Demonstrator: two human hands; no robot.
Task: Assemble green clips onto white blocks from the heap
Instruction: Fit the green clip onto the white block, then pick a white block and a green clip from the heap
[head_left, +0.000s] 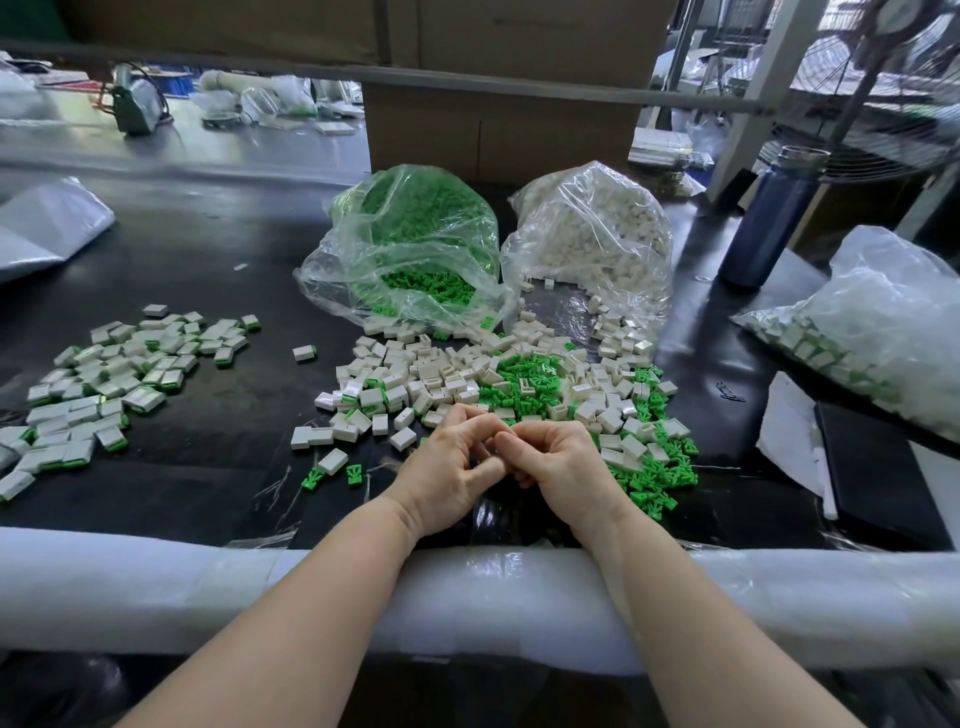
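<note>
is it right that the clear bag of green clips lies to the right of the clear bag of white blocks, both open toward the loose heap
Not quite. The head view shows the clear plastic bag of green clips to the left of the clear plastic bag of white blocks. Both do open toward the loose mixed heap of white blocks and green clips.

Heap (509, 384) before bags (415, 249), finished pile (104, 384) left.
</note>
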